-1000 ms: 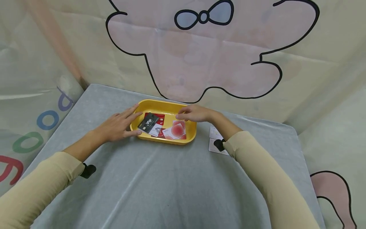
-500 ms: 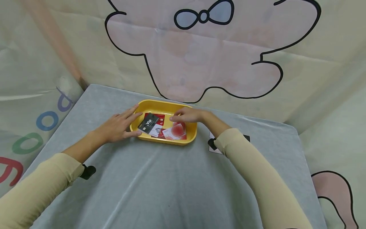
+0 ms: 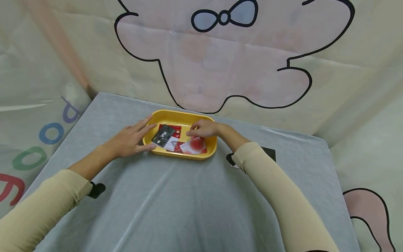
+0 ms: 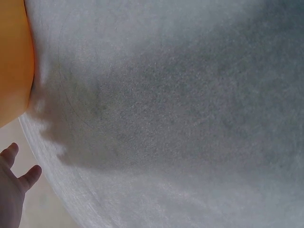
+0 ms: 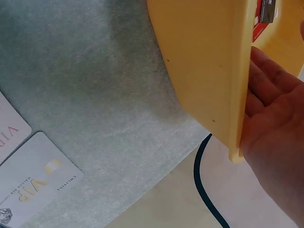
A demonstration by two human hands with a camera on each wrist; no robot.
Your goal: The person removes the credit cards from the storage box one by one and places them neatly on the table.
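A yellow tray holds several cards. On its left side lie a black VIP card, a red card beneath it and a partly covered white card. Toward the right is a pale card with a red circle. My left hand rests with spread fingers at the tray's left rim. My right hand reaches over the right rim, fingers bent down above the red-circle card. In the right wrist view its fingertips are hidden behind the tray wall, so a grip on the card cannot be made out.
Right of the tray, partly under my right sleeve, a black card lies on the grey cloth-covered table. The right wrist view shows a white VIP card beside another pale card. A printed curtain hangs behind the table.
My right hand has moved left and deeper into the tray, and the red-circle card has shifted and turned slightly. The black card on the table has come out from behind my sleeve. Left hand still.
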